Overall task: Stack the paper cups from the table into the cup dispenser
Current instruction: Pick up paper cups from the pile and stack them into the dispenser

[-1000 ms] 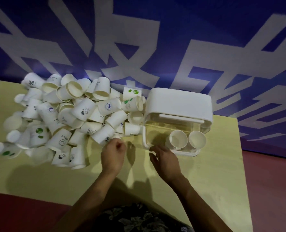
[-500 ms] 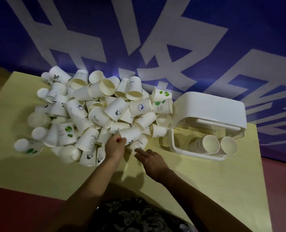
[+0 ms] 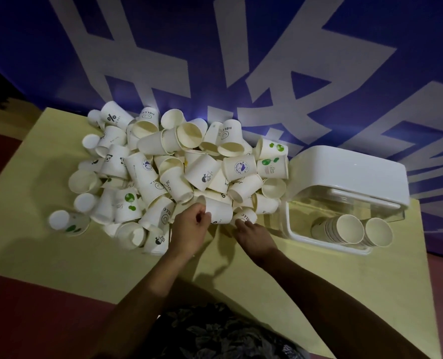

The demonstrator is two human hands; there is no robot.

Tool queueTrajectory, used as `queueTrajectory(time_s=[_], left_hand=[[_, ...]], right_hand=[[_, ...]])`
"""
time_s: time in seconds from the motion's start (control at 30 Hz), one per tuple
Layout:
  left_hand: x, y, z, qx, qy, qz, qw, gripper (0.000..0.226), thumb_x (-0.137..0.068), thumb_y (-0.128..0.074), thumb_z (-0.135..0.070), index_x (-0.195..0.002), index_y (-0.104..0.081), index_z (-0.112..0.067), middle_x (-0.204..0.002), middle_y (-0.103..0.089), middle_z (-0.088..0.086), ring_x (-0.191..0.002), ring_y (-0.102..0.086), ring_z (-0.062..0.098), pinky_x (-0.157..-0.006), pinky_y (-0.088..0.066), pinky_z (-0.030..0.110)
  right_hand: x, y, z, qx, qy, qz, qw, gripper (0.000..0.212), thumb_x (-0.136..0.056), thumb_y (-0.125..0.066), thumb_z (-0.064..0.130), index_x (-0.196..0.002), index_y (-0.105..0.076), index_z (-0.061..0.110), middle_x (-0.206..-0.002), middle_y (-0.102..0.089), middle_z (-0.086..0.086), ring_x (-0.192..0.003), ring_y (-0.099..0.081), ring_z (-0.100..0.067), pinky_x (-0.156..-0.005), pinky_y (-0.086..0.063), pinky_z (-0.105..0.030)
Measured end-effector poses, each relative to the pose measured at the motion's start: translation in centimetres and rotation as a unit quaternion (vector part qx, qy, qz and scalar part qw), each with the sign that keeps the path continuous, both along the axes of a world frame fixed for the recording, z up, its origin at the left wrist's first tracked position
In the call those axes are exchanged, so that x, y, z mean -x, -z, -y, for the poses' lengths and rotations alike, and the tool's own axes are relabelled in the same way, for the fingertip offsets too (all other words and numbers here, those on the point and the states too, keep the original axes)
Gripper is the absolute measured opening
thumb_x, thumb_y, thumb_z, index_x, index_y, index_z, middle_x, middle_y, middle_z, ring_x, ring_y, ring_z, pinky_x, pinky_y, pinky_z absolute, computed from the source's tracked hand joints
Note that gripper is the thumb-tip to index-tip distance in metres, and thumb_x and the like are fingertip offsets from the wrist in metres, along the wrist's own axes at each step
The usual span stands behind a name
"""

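A big heap of white paper cups covers the left and middle of the yellow table. My left hand grips a cup lying on its side at the heap's near edge. My right hand reaches a small cup printed "HELLO" and touches it with its fingertips. To the right lies the white cup dispenser with a clear body. Two stacks of nested cups lie inside it, mouths toward me.
A blue wall with large white characters rises just behind the table. The table's right edge runs close to the dispenser. Dark red floor shows at the near left.
My right hand has left the dispenser and moved left to the heap. My left hand has closed on a cup at the heap's near edge. The camera has swung left.
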State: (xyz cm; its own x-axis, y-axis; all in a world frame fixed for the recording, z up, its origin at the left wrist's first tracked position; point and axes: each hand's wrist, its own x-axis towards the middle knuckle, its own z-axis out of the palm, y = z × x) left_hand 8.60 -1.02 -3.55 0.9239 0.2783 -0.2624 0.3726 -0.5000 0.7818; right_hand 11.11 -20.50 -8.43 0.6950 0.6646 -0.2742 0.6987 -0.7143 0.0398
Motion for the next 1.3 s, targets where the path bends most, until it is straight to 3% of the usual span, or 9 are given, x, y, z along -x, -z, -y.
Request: queueTrajectory(time_s=[0.13,0.23,0.47,0.63,0.77,0.93,1.1,1.2,1.3], left_hand=[[0.1,-1.1,0.9,-0.021,0.023,0.041,0.999,0.019,-0.089,-0.061,-0.02,-0.074,-0.053,-0.012,-0.064,-0.057,-0.001,-0.066,-0.055,0.022,-0.063,-0.047,0.04],[0.1,-2.4,2.2,-0.058,0.049,0.075,0.994,0.017,-0.09,-0.061,-0.02,-0.076,-0.055,-0.013,-0.067,-0.059,-0.003,-0.063,-0.055,0.018,-0.06,-0.046,0.035],[0.0,-4.9,7.3,-0.094,0.114,0.172,0.974,0.012,-0.092,-0.055,-0.024,-0.087,-0.06,-0.015,-0.079,-0.056,-0.005,-0.071,-0.053,0.016,-0.062,-0.046,0.033],[-0.4,-6.2,12.8,-0.086,0.184,0.2,0.959,0.012,-0.093,-0.059,-0.017,-0.099,-0.068,-0.012,-0.088,-0.061,-0.003,-0.079,-0.056,0.014,-0.07,-0.046,0.028],[-0.8,-7.1,18.2,-0.076,0.232,0.212,0.946,0.022,-0.095,-0.054,-0.021,-0.106,-0.071,-0.01,-0.095,-0.063,-0.001,-0.087,-0.057,0.014,-0.078,-0.046,0.025],[-1.1,-8.0,24.8,-0.117,0.285,0.243,0.92,0.018,-0.093,-0.057,-0.016,-0.1,-0.072,-0.011,-0.092,-0.062,-0.001,-0.086,-0.053,0.012,-0.081,-0.036,0.012],[-1.5,-6.9,29.5,-0.15,0.323,0.206,0.911,0.029,-0.094,-0.043,-0.024,-0.097,-0.07,-0.013,-0.094,-0.061,0.001,-0.088,-0.054,0.017,-0.08,-0.041,0.02],[-1.8,-5.6,31.6,-0.178,0.336,0.145,0.914,0.023,-0.095,-0.047,-0.02,-0.102,-0.067,-0.013,-0.104,-0.061,0.003,-0.098,-0.053,0.019,-0.083,-0.046,0.034],[-2.0,-3.6,32.8,-0.203,0.347,0.102,0.91,0.019,-0.092,-0.053,-0.013,-0.101,-0.07,-0.014,-0.102,-0.06,0.003,-0.099,-0.051,0.022,-0.082,-0.049,0.038]], right_hand=[[-0.1,-0.5,1.8,-0.047,0.019,0.022,0.998,0.025,-0.059,-0.081,0.009,-0.072,-0.062,0.018,-0.084,-0.059,-0.003,-0.057,-0.054,-0.021,-0.044,-0.036,-0.028],[0.2,-1.3,3.3,-0.155,0.098,0.024,0.983,0.02,-0.072,-0.077,0.008,-0.08,-0.062,0.018,-0.082,-0.055,0.001,-0.062,-0.054,-0.021,-0.048,-0.039,-0.03],[3.5,-4.9,7.8,-0.385,0.352,0.02,0.853,0.005,-0.087,-0.067,0.013,-0.088,-0.064,0.016,-0.102,-0.058,0.004,-0.07,-0.059,-0.019,-0.052,-0.047,-0.033],[5.9,-8.2,13.2,-0.427,0.425,0.082,0.794,0.01,-0.091,-0.063,0.01,-0.093,-0.059,0.018,-0.087,-0.065,0.007,-0.074,-0.063,-0.015,-0.057,-0.051,-0.035],[6.6,-10.2,18.4,-0.44,0.43,0.168,0.771,0.014,-0.09,-0.066,0.005,-0.101,-0.066,0.013,-0.098,-0.067,0.003,-0.083,-0.064,-0.014,-0.064,-0.051,-0.027],[6.3,-10.5,25.0,-0.406,0.431,0.228,0.773,0.015,-0.09,-0.066,0.007,-0.103,-0.07,0.013,-0.103,-0.067,0.002,-0.089,-0.064,-0.018,-0.066,-0.051,-0.028],[5.6,-9.6,29.3,-0.366,0.431,0.211,0.797,0.014,-0.088,-0.069,0.008,-0.1,-0.071,0.015,-0.102,-0.069,0.001,-0.089,-0.064,-0.021,-0.062,-0.052,-0.032],[5.1,-8.4,31.1,-0.338,0.414,0.173,0.827,0.011,-0.088,-0.069,0.011,-0.098,-0.072,0.016,-0.101,-0.07,0.001,-0.085,-0.064,-0.022,-0.057,-0.053,-0.033],[4.4,-6.9,32.3,-0.31,0.393,0.14,0.854,0.012,-0.085,-0.072,0.01,-0.094,-0.073,0.017,-0.093,-0.072,0.001,-0.077,-0.063,-0.026,-0.053,-0.051,-0.031]])
